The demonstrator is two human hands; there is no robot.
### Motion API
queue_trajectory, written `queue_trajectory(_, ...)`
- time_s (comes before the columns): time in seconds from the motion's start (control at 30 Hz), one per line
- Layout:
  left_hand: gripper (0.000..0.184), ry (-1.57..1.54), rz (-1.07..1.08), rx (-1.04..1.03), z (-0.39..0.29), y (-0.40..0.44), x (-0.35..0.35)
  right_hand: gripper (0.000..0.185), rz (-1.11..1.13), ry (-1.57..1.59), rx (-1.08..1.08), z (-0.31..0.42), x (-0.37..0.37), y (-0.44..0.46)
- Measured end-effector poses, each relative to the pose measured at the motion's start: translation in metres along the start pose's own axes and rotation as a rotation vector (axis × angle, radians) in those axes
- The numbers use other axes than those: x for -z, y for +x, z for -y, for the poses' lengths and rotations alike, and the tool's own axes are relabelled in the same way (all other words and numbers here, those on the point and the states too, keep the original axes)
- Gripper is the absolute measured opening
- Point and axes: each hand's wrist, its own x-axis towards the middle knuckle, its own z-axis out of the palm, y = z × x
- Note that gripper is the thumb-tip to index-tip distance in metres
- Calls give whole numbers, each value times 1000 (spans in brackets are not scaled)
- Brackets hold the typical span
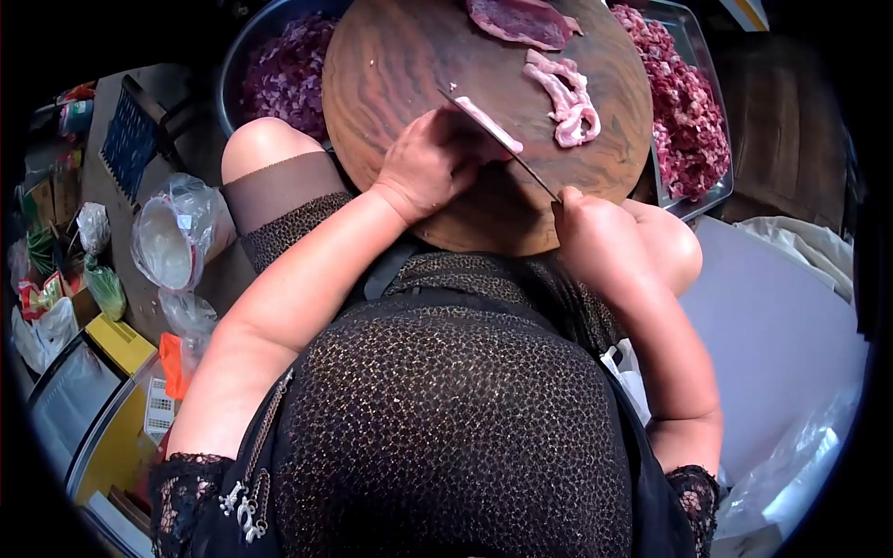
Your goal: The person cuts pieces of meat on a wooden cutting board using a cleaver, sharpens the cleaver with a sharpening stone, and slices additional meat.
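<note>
A round wooden chopping board (400, 84) lies in front of my body. My right hand (600, 232) is wrapped round the handle of a knife (507, 144), whose blade slants up and left across the board. My left hand (430, 160) has its fingers bent against a pale piece of meat (490, 126) beside the blade; part of that meat is hidden by the blade and my fingers. Farther back on the board are a pale, looped strip of meat (569, 104) and a flat, dark pink slice (523, 20) at the top edge.
A metal bowl (226, 84) of chopped purplish pieces stands left of the board. To the right is a metal tray (722, 112) heaped with chopped red meat. A plastic-lined bucket (167, 246) and a blue crate (130, 139) stand at the left, above a yellow-edged scale-like machine (121, 344).
</note>
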Motion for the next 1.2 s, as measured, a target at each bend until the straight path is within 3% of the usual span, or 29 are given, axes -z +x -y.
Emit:
queue_trajectory(0.07, 27, 104, -67, -93, 4, -1, -5, 10, -10, -10, 19, 3, 5, 18)
queue_trajectory(0.2, 27, 95, -29, -18, 5, -8, -9, 14, -185, 24, 178, 23, -1, 78)
queue_trajectory(0.3, 26, 81, -29, -130, 6, -7, -6, 13, -135, -28, 205, 28, 8, 92)
queue_trajectory(0.4, 24, 127, -13, -115, 0, -7, -4, 13, -102, -63, 179, 22, 8, 66)
queue_trajectory(0.53, 27, 185, -24, -249, 10, -8, -8, 17, -95, 33, -41, -34, -16, 8)
queue_trajectory(0.6, 36, 196, 2, -81, 4, -9, -5, 25, -19, 115, -114, -40, -1, -20)
queue_trajectory(0.67, 42, 178, 67, -49, 1, -11, -4, 25, -147, 176, -228, -27, -5, -34)
queue_trajectory(0.73, 38, 156, -179, -116, -3, -11, 0, 23, -293, 305, -140, -28, -22, -35)
queue_trajectory(0.77, 35, 220, -186, -93, -4, -13, 6, 22, -308, 289, -111, -28, -27, -37)
queue_trajectory(0.9, 25, 151, -20, -166, 11, -22, 5, 18, -345, 153, 4, -2, -32, -40)
queue_trajectory(1.03, 35, -7, 8, -48, 8, -17, -2, 20, -265, 23, 33, 2, -34, -27)
queue_trajectory(1.2, 30, 26, -21, -75, -2, -10, 7, 21, -163, -11, 46, 4, -21, -16)
